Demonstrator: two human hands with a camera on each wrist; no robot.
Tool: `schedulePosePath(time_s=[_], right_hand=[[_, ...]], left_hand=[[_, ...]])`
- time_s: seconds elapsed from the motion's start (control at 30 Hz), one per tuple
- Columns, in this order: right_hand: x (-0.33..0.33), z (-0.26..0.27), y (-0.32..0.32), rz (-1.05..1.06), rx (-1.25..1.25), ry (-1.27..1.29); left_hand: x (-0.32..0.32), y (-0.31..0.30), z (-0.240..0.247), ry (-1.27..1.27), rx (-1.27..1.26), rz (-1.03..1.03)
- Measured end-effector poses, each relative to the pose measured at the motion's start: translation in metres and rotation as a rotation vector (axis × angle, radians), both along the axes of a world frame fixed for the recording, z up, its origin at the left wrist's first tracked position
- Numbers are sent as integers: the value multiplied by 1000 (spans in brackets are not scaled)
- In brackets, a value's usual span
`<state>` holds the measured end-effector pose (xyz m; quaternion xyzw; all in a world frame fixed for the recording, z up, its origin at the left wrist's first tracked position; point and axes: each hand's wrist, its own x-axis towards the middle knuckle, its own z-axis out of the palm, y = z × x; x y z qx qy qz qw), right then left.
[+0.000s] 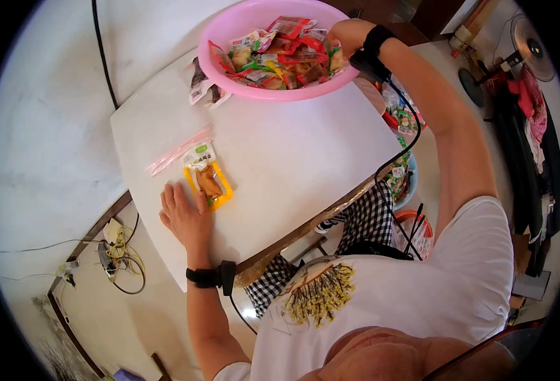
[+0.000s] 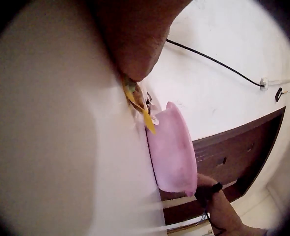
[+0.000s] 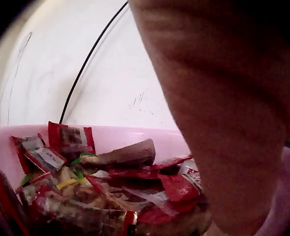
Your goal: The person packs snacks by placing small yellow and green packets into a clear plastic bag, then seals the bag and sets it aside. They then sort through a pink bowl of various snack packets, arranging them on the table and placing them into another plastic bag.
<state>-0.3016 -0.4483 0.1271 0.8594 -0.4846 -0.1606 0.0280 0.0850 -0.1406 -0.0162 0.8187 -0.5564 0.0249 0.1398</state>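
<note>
My left hand rests on the white tabletop, its fingers mostly straight and its thumb at the edge of a yellow-bordered snack packet. The packet lies flat, with brown food showing through its window. A clear zip bag with a pink strip lies just beyond it. At the far end of the table, my right hand reaches over the rim of a pink basin. Its fingertips are hidden among the red and clear snack packets heaped inside, so I cannot tell what they hold.
Dark packets lie beside the basin, near the wall. To the right of the table, a light blue tub of packets and a red basket stand low down. A black cable runs from my right wrist across the table's edge.
</note>
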Motion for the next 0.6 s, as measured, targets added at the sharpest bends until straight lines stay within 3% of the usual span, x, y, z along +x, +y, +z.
schedulePosePath(time_s=[0.13, 0.23, 0.43, 0.53, 0.6], right_hand=[[1, -11, 3, -64, -206, 49], [5, -8, 10, -148, -201, 94], [-5, -22, 9, -125, -274, 37], [12, 0, 32, -182, -162, 113], [10, -9, 20, -154, -215, -41]], left_hand=[[-2, 0, 2, 31, 6, 21], [-3, -1, 4, 45, 15, 31], [-5, 0, 5, 66, -16, 26], [-5, 0, 4, 61, -19, 27], [-6, -1, 7, 53, -7, 33]])
